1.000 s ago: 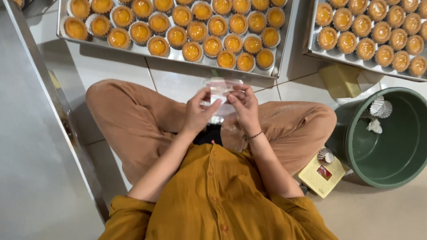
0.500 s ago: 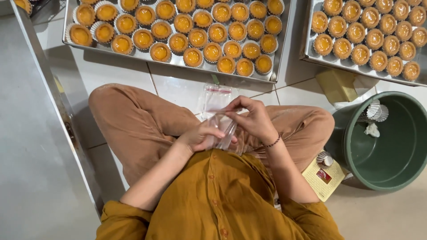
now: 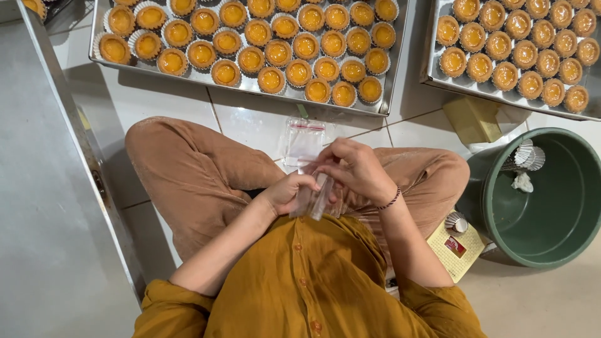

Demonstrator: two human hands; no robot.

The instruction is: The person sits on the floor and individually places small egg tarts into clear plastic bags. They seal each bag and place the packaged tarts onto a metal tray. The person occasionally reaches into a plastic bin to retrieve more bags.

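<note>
We sit cross-legged on the tiled floor, mustard shirt (image 3: 300, 288) nearest the camera and brown trousers (image 3: 194, 175) spread to either side. Both our hands meet just above the lap. Our left hand (image 3: 289, 193) is curled around the lower end of a stack of clear plastic bags (image 3: 315, 199), fingers closed on it from the left. Our right hand (image 3: 358, 170) arches over the top of the same stack, its fingers bent down onto the plastic, with a thin dark bracelet (image 3: 389, 201) at the wrist. So the stack sits pinched between the two hands, held slightly tilted over the knees.

Just beyond the hands, one clear bag with a red strip (image 3: 303, 141) near its mouth lies flat on the white tile, touching neither hand.

To our right, a yellow packet (image 3: 456, 249) rests on the floor beside a green bucket (image 3: 551, 244), which holds a few crumpled white paper cups (image 3: 527, 155) near its rim.

Farthest out, two metal trays lie on the floor. The left tray (image 3: 206, 76) is filled with rows of orange tarts (image 3: 272, 79) in white paper cases; the right tray (image 3: 438, 75) holds darker, browner tarts (image 3: 504, 75).
</note>
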